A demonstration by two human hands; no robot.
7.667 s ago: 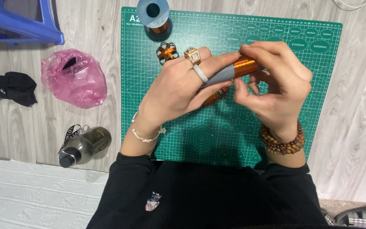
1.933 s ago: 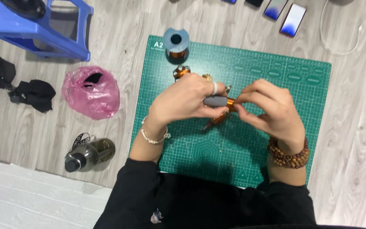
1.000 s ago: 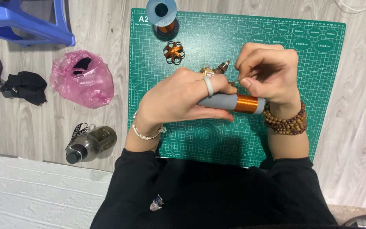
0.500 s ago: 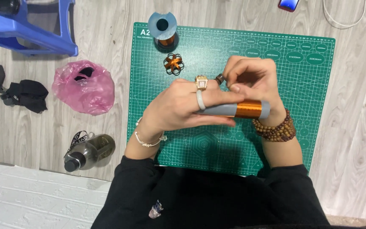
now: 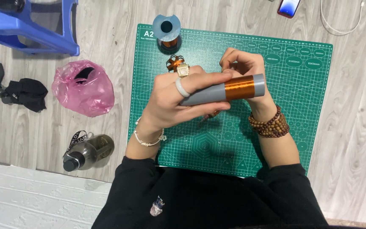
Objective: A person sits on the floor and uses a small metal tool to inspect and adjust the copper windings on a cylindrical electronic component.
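bright, even light from overhead; soft, short shadows fall below the hands onto the green cutting mat (image 5: 301, 140). the mat and what lies around it are sharp, without glare or blur.

Both hands, left (image 5: 178, 95) and right (image 5: 244, 68), raised, fingers curled closed.

Left end of grey tube (image 5: 217, 91) hidden inside left hand (image 5: 178, 99); its length there cannot be told. Right hand (image 5: 246, 68) sits behind the tube, palm and fingertips largely covered. Small copper piece (image 5: 210, 115) under the left hand, mostly hidden, kind unclear. Copper flower-shaped part (image 5: 173, 62) at 12 o'clock of the left hand, partly covered by a ring. Blue stool (image 5: 30, 29) cut by the top edge at 10 o'clock. Phone (image 5: 289, 6) and white cable (image 5: 339, 21) cut at 1 o'clock. Near edge of green cutting mat (image 5: 301, 127) covered by black sleeves.
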